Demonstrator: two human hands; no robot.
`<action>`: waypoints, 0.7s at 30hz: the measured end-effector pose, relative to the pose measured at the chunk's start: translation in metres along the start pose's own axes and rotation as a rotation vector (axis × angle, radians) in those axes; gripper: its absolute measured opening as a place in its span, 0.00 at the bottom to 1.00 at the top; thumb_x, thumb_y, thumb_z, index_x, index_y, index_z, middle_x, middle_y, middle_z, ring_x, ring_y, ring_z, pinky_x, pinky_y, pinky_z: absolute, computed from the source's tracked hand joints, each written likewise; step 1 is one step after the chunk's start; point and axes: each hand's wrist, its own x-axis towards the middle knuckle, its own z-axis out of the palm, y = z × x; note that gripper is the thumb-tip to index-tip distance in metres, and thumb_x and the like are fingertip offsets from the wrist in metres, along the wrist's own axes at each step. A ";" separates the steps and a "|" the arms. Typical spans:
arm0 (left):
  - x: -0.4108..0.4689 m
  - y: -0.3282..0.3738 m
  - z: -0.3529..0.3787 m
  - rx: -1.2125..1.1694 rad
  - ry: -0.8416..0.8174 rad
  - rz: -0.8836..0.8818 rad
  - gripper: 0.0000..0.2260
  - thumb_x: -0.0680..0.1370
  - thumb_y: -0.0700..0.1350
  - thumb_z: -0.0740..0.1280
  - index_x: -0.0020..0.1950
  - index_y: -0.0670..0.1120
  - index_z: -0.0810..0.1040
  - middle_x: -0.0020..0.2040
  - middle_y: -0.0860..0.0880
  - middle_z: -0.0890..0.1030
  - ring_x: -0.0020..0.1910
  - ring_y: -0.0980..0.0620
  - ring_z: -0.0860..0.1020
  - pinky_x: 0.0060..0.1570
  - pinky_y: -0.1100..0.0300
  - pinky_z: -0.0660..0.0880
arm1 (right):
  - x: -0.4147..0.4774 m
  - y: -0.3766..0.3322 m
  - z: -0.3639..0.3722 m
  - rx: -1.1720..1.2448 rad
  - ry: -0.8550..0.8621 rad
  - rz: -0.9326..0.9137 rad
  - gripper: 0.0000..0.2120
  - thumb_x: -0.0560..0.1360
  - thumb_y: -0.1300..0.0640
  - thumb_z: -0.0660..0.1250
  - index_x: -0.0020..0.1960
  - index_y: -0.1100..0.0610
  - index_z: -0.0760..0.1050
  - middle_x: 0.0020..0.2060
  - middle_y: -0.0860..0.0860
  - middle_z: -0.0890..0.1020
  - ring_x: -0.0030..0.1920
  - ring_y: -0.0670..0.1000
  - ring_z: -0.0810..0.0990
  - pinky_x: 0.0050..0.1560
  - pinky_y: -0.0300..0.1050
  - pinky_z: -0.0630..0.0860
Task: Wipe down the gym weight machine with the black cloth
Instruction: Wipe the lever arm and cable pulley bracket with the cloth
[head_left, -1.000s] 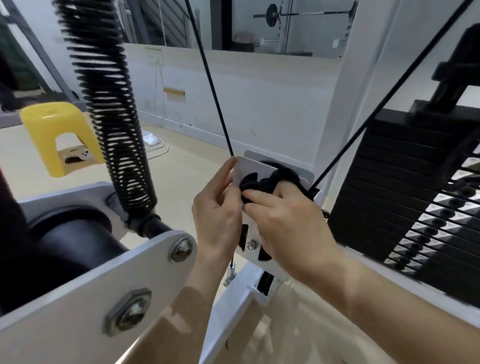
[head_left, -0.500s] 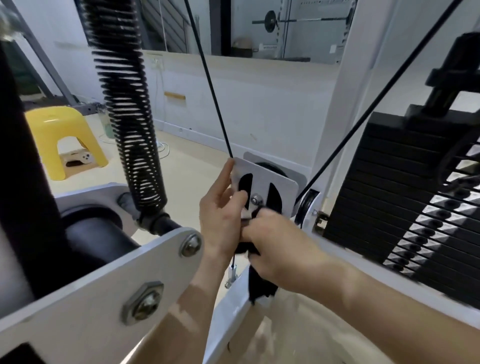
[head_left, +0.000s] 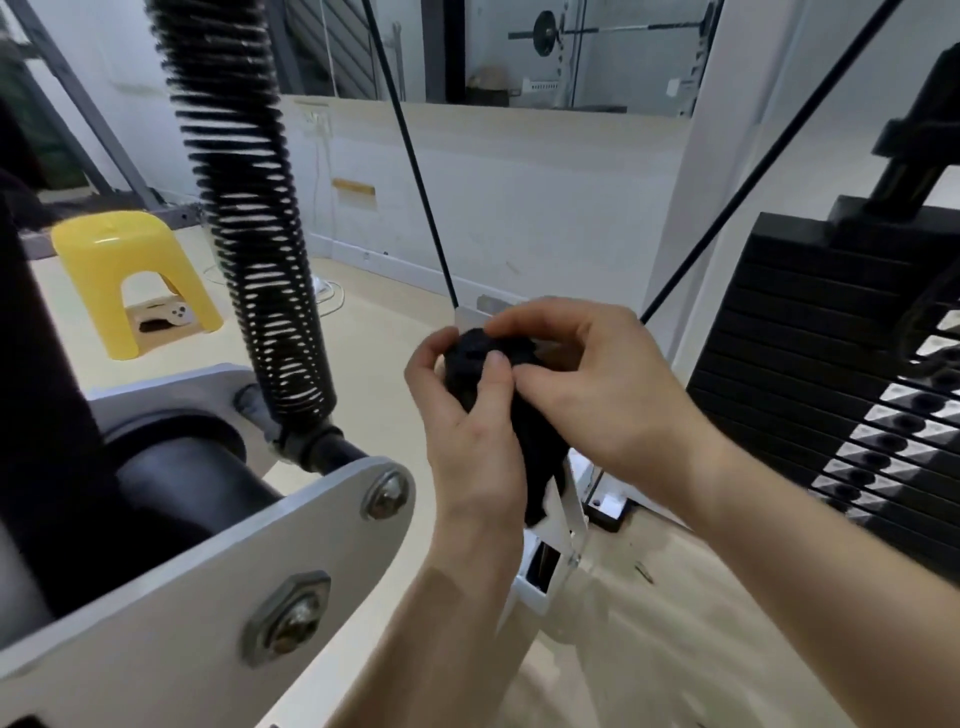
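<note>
Black cloth (head_left: 537, 434) bunched, pinched between left hand (head_left: 467, 447) and right hand (head_left: 608, 387); white pulley plate (head_left: 561, 519) behind mostly hidden.

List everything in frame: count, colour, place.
cloth: 1, black, bunched between both hands, tail hanging down
bracket: 1, white, behind the cloth, mostly hidden
cables: 2, black, rising from the bracket in a V
spring: 1, black, left of centre, tilted
plate: 1, white, two bolts, lower left
roller: 1, black, left, behind the plate
weight stack: 1, black, right
stool: 1, yellow, on the floor, far left
barbell: 1, dark, background, top
left hand: 1, grips the cloth from the left
right hand: 1, grips the cloth from above and right
</note>
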 end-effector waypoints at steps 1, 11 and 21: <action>0.001 0.000 -0.001 -0.054 0.010 -0.073 0.15 0.81 0.38 0.63 0.64 0.52 0.68 0.53 0.48 0.81 0.52 0.49 0.82 0.52 0.56 0.79 | 0.003 -0.003 -0.004 -0.096 0.012 -0.036 0.17 0.72 0.66 0.65 0.54 0.49 0.82 0.48 0.43 0.84 0.52 0.44 0.82 0.59 0.45 0.78; 0.034 0.000 0.003 0.198 0.200 0.345 0.10 0.75 0.40 0.72 0.54 0.50 0.82 0.54 0.52 0.82 0.55 0.57 0.80 0.58 0.60 0.76 | 0.035 -0.016 -0.015 -1.379 -0.162 -0.207 0.07 0.79 0.59 0.60 0.56 0.56 0.70 0.30 0.49 0.63 0.28 0.50 0.60 0.26 0.43 0.53; 0.034 -0.051 -0.010 0.136 0.304 0.126 0.10 0.78 0.41 0.69 0.53 0.56 0.81 0.52 0.56 0.83 0.52 0.61 0.81 0.52 0.68 0.77 | 0.039 -0.012 -0.026 -1.290 -0.226 -0.235 0.20 0.80 0.58 0.60 0.34 0.51 0.53 0.31 0.50 0.65 0.29 0.49 0.64 0.28 0.44 0.60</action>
